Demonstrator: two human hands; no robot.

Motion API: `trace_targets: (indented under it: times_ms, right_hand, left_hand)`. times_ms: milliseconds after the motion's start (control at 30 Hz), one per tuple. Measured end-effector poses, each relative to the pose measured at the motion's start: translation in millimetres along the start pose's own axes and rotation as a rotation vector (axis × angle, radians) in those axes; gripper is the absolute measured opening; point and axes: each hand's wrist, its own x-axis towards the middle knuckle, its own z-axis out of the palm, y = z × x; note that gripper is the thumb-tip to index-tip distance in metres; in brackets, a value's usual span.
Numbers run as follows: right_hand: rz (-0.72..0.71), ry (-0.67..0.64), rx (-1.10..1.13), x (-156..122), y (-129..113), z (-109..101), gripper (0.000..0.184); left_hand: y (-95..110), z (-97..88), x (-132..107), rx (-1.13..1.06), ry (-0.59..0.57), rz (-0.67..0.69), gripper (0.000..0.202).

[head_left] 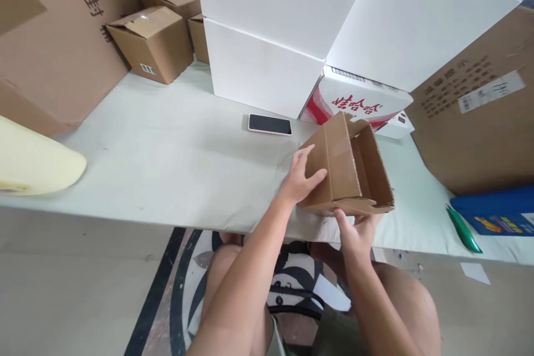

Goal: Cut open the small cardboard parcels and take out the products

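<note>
A small brown cardboard box [348, 167] lies tilted on its side near the front edge of the pale table [167, 150], its open side facing right. My left hand [302, 175] grips its left wall, thumb across the panel. My right hand [356, 231] holds the box from below at the front edge, fingers curled under the lower flap.
A phone [270, 124] lies face up behind the box. Stacked white cartons [267, 67] and a red-and-white printed box [359, 103] stand at the back. Brown cartons [152, 41] sit at the back left, a large one [479, 117] at right. A green pen [463, 229] and blue packet [496, 211] lie right.
</note>
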Motion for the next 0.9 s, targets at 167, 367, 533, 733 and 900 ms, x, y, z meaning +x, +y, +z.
trace_targets:
  times_ms: [167, 367, 533, 733, 900]
  right_hand:
    - [0.014, 0.073, 0.065, 2, 6, 0, 0.081]
    - [-0.015, 0.121, 0.016, 25, 2, -13, 0.094]
    - [0.04, 0.18, -0.006, 44, -4, -16, 0.103]
    - [0.0, 0.154, -0.03, 66, 5, -24, 0.098]
    - [-0.1, 0.359, -0.133, 114, 18, -87, 0.119]
  left_hand:
    - [11, 20.2, -19, 0.012, -0.205, -0.077, 0.08]
    - [10, 49.7, -42, 0.005, -0.341, -0.125, 0.077]
    - [6, 64.6, -47, 0.014, -0.428, -0.083, 0.069]
    - [2, 68.5, -40, 0.079, -0.36, 0.016, 0.058]
    - [5, 61.8, -41, 0.116, -0.347, -0.065, 0.054]
